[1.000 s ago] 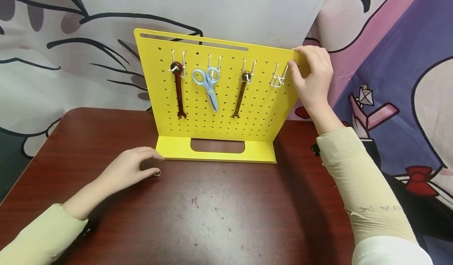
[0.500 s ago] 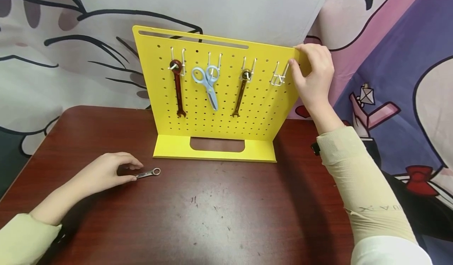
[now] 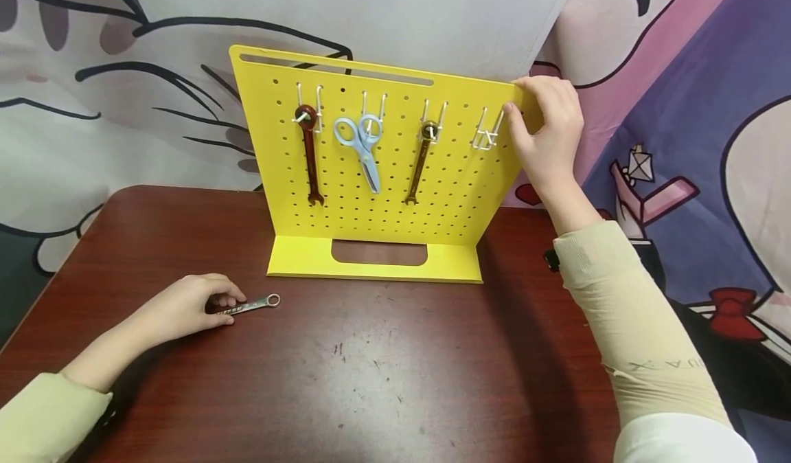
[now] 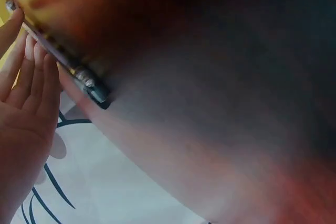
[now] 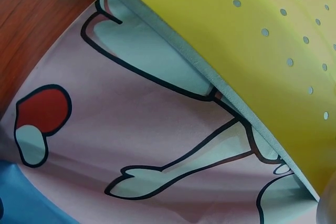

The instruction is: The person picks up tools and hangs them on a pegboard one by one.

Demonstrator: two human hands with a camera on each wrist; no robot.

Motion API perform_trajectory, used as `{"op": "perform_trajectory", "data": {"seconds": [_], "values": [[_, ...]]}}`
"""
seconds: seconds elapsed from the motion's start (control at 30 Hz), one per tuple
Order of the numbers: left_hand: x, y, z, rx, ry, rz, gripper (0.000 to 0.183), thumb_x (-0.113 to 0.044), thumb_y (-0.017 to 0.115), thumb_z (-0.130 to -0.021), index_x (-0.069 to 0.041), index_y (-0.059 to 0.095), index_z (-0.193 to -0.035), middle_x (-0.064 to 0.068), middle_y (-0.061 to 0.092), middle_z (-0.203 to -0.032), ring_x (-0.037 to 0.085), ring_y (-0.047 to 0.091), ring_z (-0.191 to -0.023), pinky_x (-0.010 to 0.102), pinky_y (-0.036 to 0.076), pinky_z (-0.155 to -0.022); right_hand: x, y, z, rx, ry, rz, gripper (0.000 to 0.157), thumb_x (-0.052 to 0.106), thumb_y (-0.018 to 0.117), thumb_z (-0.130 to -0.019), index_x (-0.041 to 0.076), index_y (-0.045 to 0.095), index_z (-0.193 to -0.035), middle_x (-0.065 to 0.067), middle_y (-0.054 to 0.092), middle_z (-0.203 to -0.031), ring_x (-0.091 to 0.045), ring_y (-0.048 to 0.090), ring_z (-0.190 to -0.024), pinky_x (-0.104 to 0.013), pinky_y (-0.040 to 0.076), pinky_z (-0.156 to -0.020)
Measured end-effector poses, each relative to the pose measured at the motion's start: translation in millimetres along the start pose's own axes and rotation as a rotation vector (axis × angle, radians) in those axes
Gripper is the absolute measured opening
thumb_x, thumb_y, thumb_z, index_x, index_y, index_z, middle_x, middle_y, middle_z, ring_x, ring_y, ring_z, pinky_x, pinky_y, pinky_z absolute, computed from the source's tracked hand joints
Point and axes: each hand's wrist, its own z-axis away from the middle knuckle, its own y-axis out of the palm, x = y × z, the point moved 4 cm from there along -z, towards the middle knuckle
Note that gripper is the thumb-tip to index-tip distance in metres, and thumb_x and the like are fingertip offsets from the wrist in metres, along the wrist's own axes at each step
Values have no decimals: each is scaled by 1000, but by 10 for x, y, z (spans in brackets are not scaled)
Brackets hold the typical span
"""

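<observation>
My left hand (image 3: 188,308) is low by the table, left of the pegboard. Its thumb and fingers pinch a small silver combination wrench (image 3: 262,303), whose ring end points right; the other end is hidden by the hand. The left wrist view shows the wrench (image 4: 73,69) alongside the fingers (image 4: 34,72). My right hand (image 3: 550,130) grips the upper right corner of the yellow pegboard (image 3: 371,216), thumb in front. On its white hooks hang a reddish-brown wrench (image 3: 311,164), light blue scissors (image 3: 361,143) and a bronze-coloured wrench (image 3: 420,167). The rightmost hook (image 3: 486,137) holds nothing.
The pegboard's base (image 3: 303,257) stands toward the back of the dark red-brown table (image 3: 371,367). A cartoon-printed cloth (image 3: 179,126) hangs behind the table, and a pink and purple one (image 3: 680,140) is at the right.
My left hand has moved left and down from beside the pegboard's base, uncovering the small wrench, then closed its fingers on that wrench's handle. My right hand stays at the board's corner.
</observation>
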Motion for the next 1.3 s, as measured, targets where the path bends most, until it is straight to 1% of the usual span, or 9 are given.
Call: {"op": "perform_trajectory", "data": {"seconds": [0.13,0.23,0.47,0.67,0.87,1.0,1.17,1.3], "values": [[17,36,30,-29,-6,4,29,-7,95,-75,-21,75,-90,-17,60,-83,-3,51,-76,22,49,-65,-5,19,-1,4,6,-5,28,18,75,-96,-3,76,-115,-21,76,-115,-39,64,-114,-39,44,-109],[31,46,34,-38,-19,27,28,-5,94,-76,-21,74,-87,-17,60,-80,-4,51,-74,21,48,-63,-8,25,-2,1,10,-9,28,18,76,-96,-3,76,-115,-20,77,-115,-39,64,-115,-40,44,-109],[72,56,18,5,-110,135,20,-5,92,-78,-14,77,-87,-15,64,-75,-6,53,-70,19,49,-62,-1,28,-24,-3,9,-14,28,17,77,-95,-3,76,-114,-21,77,-115,-39,64,-115,-40,44,-109],[101,33,-10,25,-146,182,15,-6,90,-81,-12,78,-88,-12,64,-73,-5,53,-68,20,48,-61,15,28,-45,-4,6,-14,28,17,76,-95,-3,76,-115,-21,77,-115,-39,64,-115,-39,44,-109],[139,24,-43,29,-142,189,16,-9,91,-81,-12,76,-86,-12,63,-72,-5,52,-67,20,48,-59,16,27,-55,-2,12,-11,28,17,76,-95,-3,76,-115,-20,77,-116,-39,64,-115,-39,44,-110],[136,24,-63,47,-140,186,15,-11,91,-82,-14,76,-84,-13,63,-70,-5,52,-66,19,48,-59,16,21,-45,-2,13,-10,28,17,76,-96,-2,76,-115,-20,77,-116,-39,64,-115,-39,44,-110],[100,13,-115,81,-127,164,15,-13,89,-84,-18,75,-81,-14,64,-71,-5,52,-67,19,48,-61,1,5,-27,-4,15,-7,28,17,76,-95,-2,76,-115,-21,77,-115,-39,64,-115,-39,44,-110],[49,37,-159,89,-105,203,15,-12,89,-85,-18,76,-81,-14,66,-72,-5,54,-68,19,51,-62,-14,2,-13,-5,15,-7,28,17,76,-95,-3,76,-115,-20,77,-115,-39,65,-115,-39,45,-109]]}}
